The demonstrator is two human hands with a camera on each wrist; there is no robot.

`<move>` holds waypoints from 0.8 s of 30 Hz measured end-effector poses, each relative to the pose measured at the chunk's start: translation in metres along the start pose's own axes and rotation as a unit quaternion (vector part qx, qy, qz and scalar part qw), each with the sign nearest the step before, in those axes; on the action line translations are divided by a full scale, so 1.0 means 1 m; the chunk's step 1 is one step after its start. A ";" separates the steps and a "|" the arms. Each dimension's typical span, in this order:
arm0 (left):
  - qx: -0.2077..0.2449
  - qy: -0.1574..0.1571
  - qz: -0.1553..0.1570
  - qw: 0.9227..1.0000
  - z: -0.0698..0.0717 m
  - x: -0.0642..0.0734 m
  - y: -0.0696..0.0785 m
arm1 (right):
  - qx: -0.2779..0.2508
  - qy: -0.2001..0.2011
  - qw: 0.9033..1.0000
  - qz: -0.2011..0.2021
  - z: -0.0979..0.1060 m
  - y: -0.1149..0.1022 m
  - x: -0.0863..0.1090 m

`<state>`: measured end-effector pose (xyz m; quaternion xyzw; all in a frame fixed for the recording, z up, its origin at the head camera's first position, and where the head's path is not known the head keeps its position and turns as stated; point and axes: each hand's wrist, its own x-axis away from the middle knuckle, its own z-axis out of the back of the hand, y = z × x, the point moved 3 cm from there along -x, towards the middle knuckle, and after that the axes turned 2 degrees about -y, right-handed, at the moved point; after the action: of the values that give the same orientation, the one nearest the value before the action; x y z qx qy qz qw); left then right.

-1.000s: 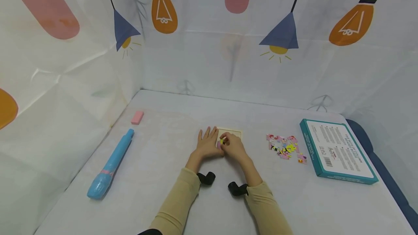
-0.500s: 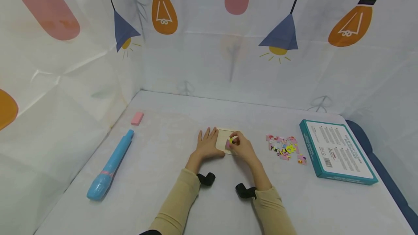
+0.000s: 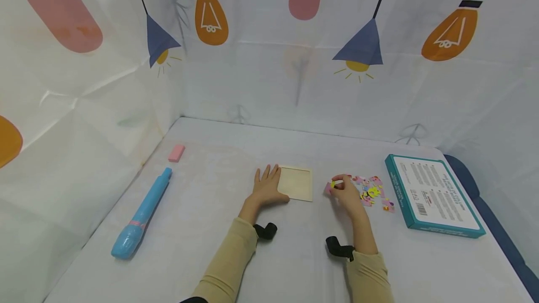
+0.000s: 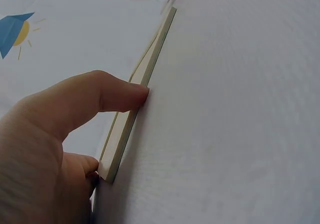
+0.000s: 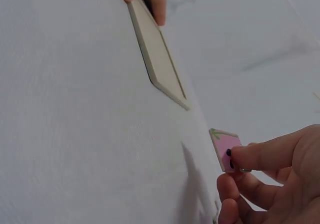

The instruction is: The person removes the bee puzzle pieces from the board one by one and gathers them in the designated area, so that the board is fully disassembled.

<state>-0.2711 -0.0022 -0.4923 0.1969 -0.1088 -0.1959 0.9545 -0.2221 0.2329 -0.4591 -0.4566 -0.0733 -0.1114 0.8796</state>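
Note:
In the head view my left hand (image 3: 267, 186) lies with fingers spread at the left side of a shallow wooden puzzle tray (image 3: 296, 183). Its thumb (image 4: 125, 95) presses against the tray's front edge in the left wrist view. The tray's inside is bare pale wood. Right of the tray, my right hand (image 3: 346, 194) pinches a pink puzzle piece (image 5: 225, 149) with a green and black print between thumb and fingers, held above the tabletop. Several more printed puzzle pieces (image 3: 371, 191) lie together just beyond that hand, partly covered by it.
A teal-edged box (image 3: 438, 195) with a white printed face lies at the right. On the left are a light blue bottle-shaped object (image 3: 143, 214) with a pink band and a small pink block (image 3: 176, 153). White printed sheets hang behind and at the sides.
My right hand has carried the pink puzzle piece from over the tray rightward to the loose pieces, leaving the tray's inside uncovered. My left hand has stayed at the tray's left side.

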 end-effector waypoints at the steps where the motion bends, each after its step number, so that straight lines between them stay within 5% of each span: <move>1: 0.000 0.000 0.001 1.000 0.000 0.000 0.000 | -0.002 -0.002 1.000 -0.006 0.003 0.003 0.001; 12: 0.006 -0.004 -0.002 1.000 0.005 0.001 0.002 | 0.052 0.031 0.998 -0.032 0.028 0.023 0.014; 24: 0.011 -0.008 0.001 1.000 0.004 -0.002 0.000 | 0.081 0.058 0.994 -0.036 0.029 0.027 0.011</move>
<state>-0.2735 -0.0027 -0.4888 0.2054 -0.1188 -0.1955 0.9516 -0.2053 0.2707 -0.4610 -0.3737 -0.0477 -0.1633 0.9118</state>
